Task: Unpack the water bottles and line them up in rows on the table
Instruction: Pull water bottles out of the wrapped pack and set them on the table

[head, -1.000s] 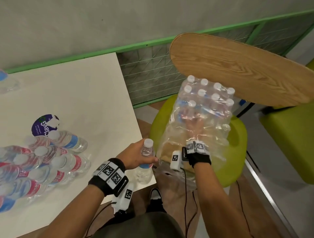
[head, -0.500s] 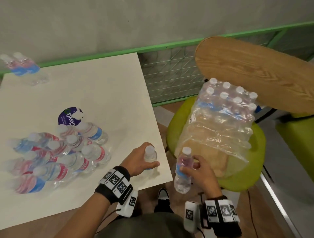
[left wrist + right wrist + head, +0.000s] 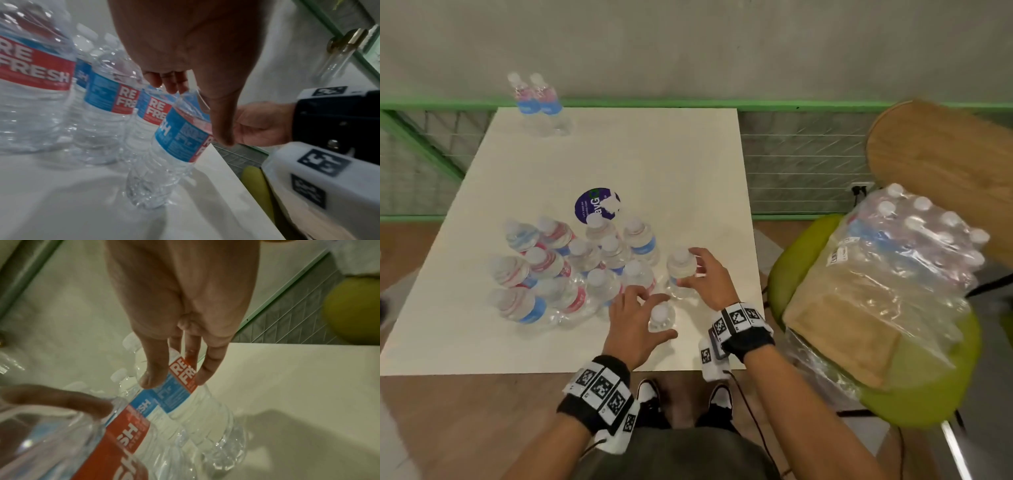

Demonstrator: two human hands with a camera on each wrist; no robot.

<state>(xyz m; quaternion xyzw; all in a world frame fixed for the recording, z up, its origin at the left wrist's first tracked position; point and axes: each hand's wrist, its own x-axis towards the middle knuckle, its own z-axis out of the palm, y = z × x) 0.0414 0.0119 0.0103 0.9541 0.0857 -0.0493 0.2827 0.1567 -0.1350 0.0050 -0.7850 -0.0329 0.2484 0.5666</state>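
Both hands over the near right part of the square cream-white table. Left hand fingers curled round a clear plastic water bottle with white cap, standing upright near the table's front edge. Right hand fingers and thumb curled round the shoulder of a second clear capped bottle, upright, just beyond the first. Immediately left of both, a loose cluster of upright red-and-blue-labelled bottles, touching, not in clean rows. Two more bottles stand together at the far edge. On the lime-green chair to the right, the shrink-wrapped pack of bottles, part emptied, torn wrap slack at the front.
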